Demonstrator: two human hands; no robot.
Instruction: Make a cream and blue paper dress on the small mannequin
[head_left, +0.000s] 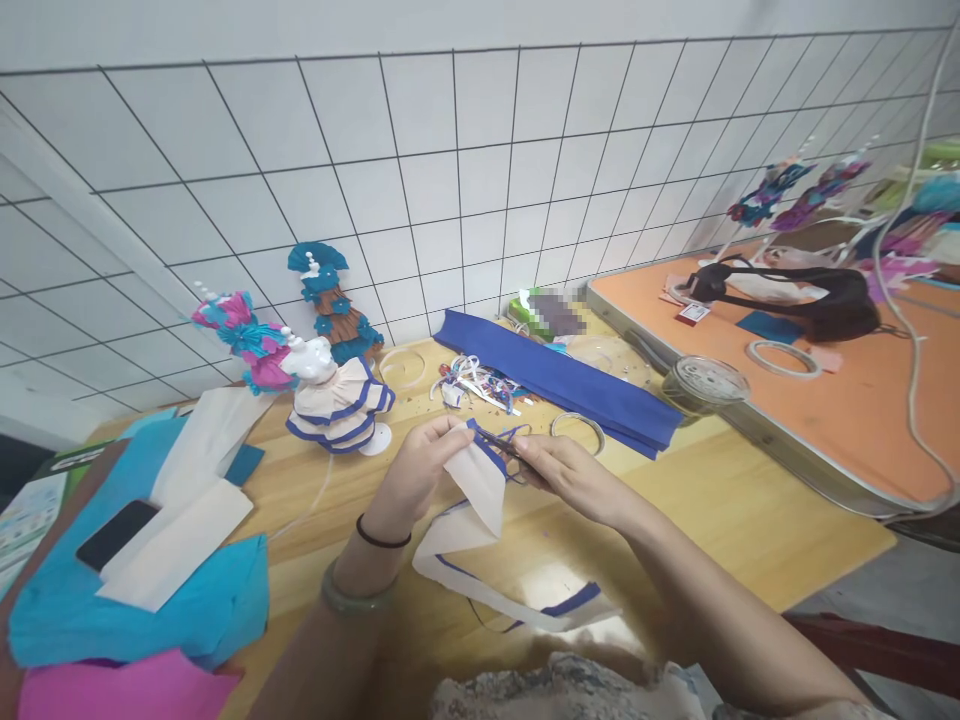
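Note:
My left hand (pixel 416 470) pinches the top of a long cream crepe paper strip with a blue edge (pixel 480 490); the strip trails down onto the wooden table (pixel 720 500) toward me. My right hand (pixel 570 475) is closed around small scissors (pixel 499 440), whose blades meet the blue edge at the top of the strip. A paper doll in a cream and blue skirt (pixel 337 395) stands just beyond my left hand.
A folded blue crepe sheet (pixel 562 380), ribbon scraps (pixel 476 385) and tape rings lie past my hands. Cyan, cream and pink paper sheets (pixel 150 590) and a phone (pixel 116 535) sit at left. An orange table (pixel 847 400) with more dolls is at right. A tiled wall stands behind.

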